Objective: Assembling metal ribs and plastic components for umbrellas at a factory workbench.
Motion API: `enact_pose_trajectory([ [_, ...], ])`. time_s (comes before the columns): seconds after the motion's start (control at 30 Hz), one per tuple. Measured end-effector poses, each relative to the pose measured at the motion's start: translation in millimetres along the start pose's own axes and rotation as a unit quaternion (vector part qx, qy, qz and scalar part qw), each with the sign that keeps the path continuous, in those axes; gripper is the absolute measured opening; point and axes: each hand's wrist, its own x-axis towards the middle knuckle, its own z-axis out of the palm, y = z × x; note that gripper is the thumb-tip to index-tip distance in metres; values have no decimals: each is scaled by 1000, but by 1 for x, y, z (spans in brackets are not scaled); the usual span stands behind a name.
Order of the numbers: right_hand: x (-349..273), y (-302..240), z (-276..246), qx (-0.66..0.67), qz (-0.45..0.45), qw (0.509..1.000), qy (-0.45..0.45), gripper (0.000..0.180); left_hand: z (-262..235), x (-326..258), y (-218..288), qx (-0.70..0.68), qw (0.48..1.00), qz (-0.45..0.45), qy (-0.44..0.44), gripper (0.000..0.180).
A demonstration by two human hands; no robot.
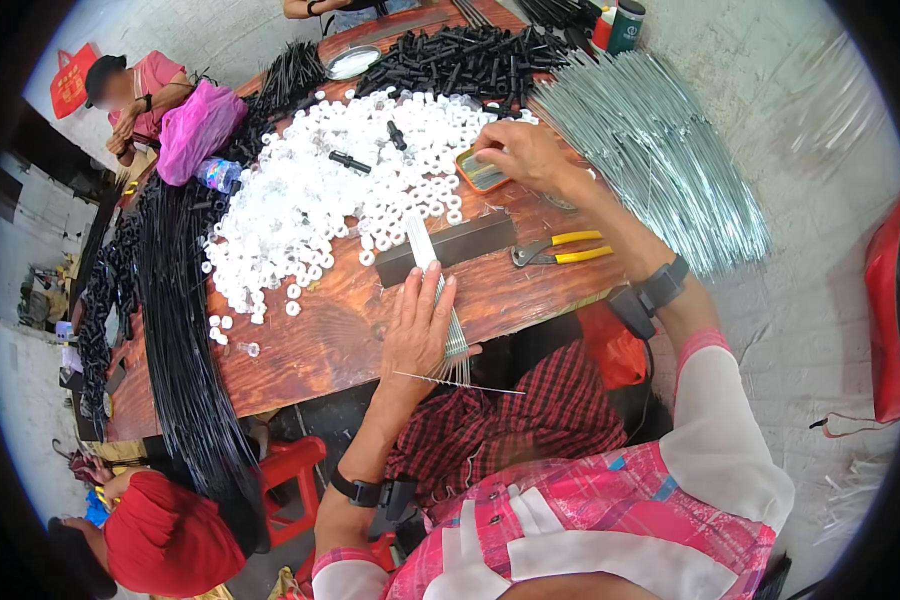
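Note:
My left hand (417, 325) lies with long fingers over a bundle of thin metal rods (456, 335), its thumb on their other side at the table edge. The rods' white ends (419, 238) rest across a dark rectangular bar (460, 242). Further right, my right hand (526, 155) is at a small orange-rimmed tray (481, 172), fingertips pinched over it; what they hold, if anything, is too small to make out. Yellow-handled pliers (560, 248) lie beside the bar. Below my left hand, one thin, twisted-looking wire (460, 383) crosses over my lap.
White rings and clear pieces (300, 190) form a big pile mid-table. Black tubular parts (460, 65) are heaped behind it. Silvery rods (660, 160) lie at right, long black strands (180, 320) at left. Other people (170, 535) sit around the wooden table (300, 365).

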Motion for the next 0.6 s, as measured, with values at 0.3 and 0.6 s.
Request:
enact_pose_trajectory([
  [0.3, -12, -49, 53, 124, -73, 989, -25, 19, 1, -3, 0, 2, 1000, -10, -7, 98],
  [0.6, -15, -50, 64, 152, -74, 985, -28, 20, -1, -2, 0, -2, 1000, -11, -10, 97],
])
